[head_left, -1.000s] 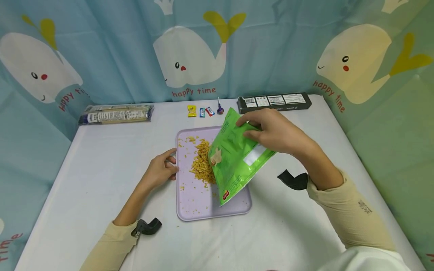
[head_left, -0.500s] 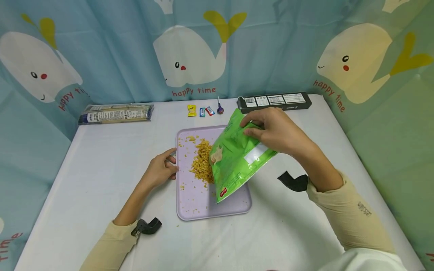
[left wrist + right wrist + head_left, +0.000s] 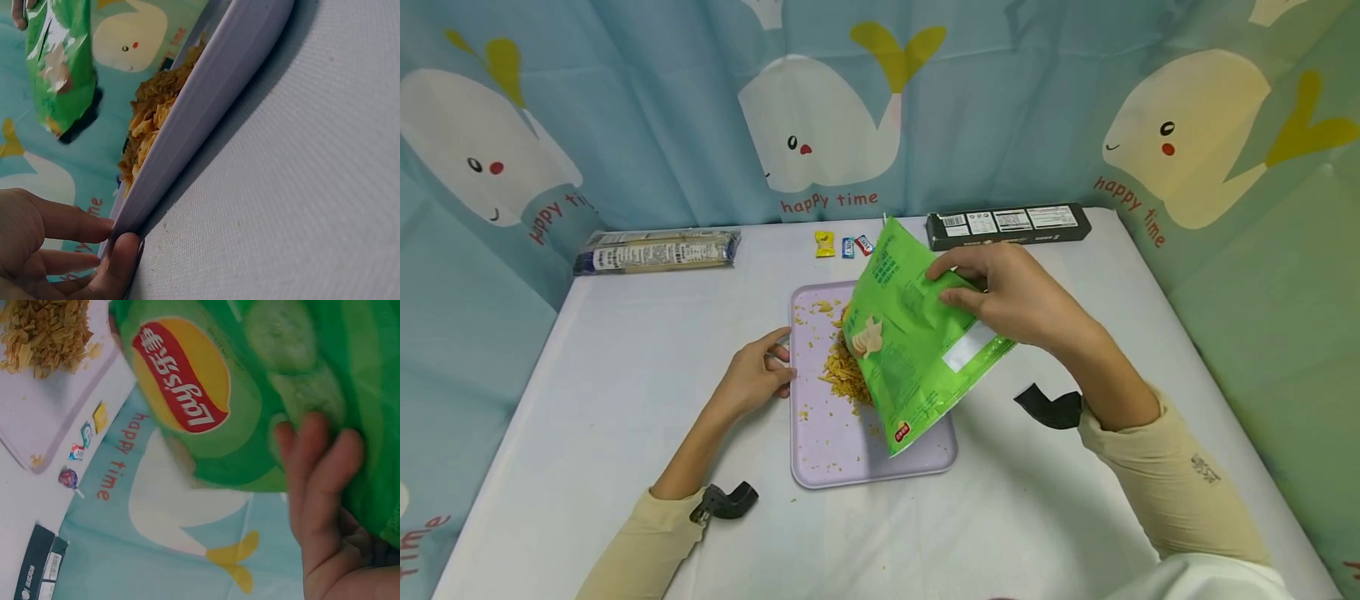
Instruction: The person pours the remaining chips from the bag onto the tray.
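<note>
one green chip bag [image 3: 917,333]; one lilac tray [image 3: 827,454], one heap of crisps [image 3: 842,375]; three small wrapped sweets [image 3: 844,245]; one lollipop [image 3: 69,480]; one black box [image 3: 1007,225]; one long silver packet [image 3: 655,252]; two hands [image 3: 752,377]

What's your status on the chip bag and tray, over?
Right hand grips green chip bag tilted over lilac tray. Left hand touches the tray's left rim. Chips piled on tray. Nothing obstructing.
</note>
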### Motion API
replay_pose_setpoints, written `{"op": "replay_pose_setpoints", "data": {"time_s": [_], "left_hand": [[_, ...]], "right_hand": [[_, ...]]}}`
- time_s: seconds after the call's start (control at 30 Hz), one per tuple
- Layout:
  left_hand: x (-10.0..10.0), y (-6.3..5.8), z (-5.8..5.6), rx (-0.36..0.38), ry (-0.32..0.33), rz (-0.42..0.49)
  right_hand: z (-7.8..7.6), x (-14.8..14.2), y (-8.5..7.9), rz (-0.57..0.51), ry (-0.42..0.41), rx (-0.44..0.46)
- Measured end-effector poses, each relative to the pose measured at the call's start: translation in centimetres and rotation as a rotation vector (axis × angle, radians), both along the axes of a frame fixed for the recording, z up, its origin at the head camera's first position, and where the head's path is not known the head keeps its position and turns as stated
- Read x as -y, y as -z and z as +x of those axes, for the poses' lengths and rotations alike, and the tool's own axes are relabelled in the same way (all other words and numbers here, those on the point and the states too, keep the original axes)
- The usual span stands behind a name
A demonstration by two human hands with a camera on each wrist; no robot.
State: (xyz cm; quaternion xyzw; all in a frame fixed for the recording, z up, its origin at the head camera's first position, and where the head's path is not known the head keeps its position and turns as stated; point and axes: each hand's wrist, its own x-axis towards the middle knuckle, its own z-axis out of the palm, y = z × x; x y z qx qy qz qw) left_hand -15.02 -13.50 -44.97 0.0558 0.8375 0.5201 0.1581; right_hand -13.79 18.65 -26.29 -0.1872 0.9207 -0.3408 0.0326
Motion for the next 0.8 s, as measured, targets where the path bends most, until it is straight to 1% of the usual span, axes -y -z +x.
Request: {"op": "replay_pose_setpoints", "data": {"time_s": [0.1, 0.27, 0.37, 0.6, 0.8], "left_hand": [[-0.03, -0.02, 0.02, 0.005, 0.0, 0.006], [-0.03, -0.11, 0.05, 0.007, -0.001, 0.006], [-0.01, -0.16, 0.05, 0.007, 0.0, 0.006], [0.04, -0.14, 0.06, -0.003, 0.002, -0.001], [0.07, -0.03, -0.03, -0.011, 0.009, 0.0]], "right_hand": [[0.01, -0.03, 0.21, 0.003, 0.013, -0.027], [0.05, -0.02, 0.57, -0.017, 0.017, -0.027], [0.09, -0.05, 0.7, -0.025, 0.014, -0.044], [0.15, -0.08, 0.7, -0.045, -0.017, -0.011], [0.62, -0.17, 0.5, -0.047, -0.042, -0.051]]}}
